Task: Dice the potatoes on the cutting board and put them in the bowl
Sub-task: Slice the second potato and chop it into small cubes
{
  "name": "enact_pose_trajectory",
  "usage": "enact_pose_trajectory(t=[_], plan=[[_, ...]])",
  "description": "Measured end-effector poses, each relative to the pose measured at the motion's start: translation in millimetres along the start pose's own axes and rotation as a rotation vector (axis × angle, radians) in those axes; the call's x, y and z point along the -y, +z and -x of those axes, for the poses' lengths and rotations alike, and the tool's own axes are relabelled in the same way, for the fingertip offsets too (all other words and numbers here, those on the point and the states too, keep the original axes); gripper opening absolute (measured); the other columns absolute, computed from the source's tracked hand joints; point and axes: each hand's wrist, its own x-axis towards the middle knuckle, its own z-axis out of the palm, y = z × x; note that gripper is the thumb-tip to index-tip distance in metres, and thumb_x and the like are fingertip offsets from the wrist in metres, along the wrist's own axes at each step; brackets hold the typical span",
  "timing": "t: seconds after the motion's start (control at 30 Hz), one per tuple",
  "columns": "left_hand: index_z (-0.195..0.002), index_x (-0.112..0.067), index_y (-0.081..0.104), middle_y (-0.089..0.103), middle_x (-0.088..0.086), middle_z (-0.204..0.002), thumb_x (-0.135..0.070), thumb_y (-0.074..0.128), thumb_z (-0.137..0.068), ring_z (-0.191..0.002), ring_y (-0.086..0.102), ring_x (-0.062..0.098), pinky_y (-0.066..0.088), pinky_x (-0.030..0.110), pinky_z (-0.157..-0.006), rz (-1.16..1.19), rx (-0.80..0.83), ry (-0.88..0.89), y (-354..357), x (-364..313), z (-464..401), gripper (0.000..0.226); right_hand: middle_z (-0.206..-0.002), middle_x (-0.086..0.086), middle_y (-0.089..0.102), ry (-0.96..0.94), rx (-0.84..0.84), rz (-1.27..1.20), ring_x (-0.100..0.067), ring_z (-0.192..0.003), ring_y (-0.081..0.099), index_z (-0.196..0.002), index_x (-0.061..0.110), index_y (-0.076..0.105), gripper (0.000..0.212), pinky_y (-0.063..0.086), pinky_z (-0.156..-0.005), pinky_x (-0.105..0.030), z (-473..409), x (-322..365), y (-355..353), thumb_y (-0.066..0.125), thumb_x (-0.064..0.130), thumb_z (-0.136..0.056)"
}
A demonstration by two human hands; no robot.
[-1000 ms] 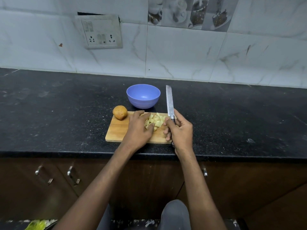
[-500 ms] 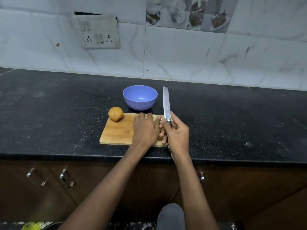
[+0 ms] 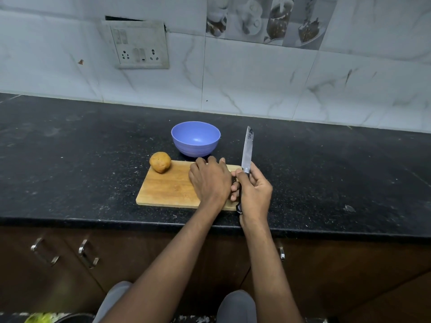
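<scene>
One grip (image 3: 253, 192) clenching knife (image 3: 247, 148), blade raised

The left hand (image 3: 210, 180) hides whatever lies beneath it.

board (image 3: 168, 187): matt wood | bowl (image 3: 195, 142): smooth plastic, slight gloss | knife (image 3: 247, 150): metal blade | counter (image 3: 81, 148): speckled stone

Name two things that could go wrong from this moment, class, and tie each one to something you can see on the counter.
The right hand holds the knife blade-up right beside the left hand, which covers the right part of the cutting board; a slip might nick the fingers. The whole potato sits at the board's far left corner and could roll off onto the counter if the board is nudged.
</scene>
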Motion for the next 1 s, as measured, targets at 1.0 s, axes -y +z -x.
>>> enact_pose_trajectory(t=[1.0], plan=[[-0.152,-0.028,0.045,0.066,0.005,-0.133,-0.045,0.054,-0.1,-0.131,0.047,0.038,0.04,0.047,-0.105,0.047,0.262,0.135,-40.2,7.9,-13.7,0.055,-0.076,-0.009,0.065,0.013,0.001,-0.004,-0.011,-0.051,0.052,-0.116,0.014,0.072,0.023,0.041,-0.039,-0.023,4.7,5.2,2.4,0.061,0.001,-0.1]])
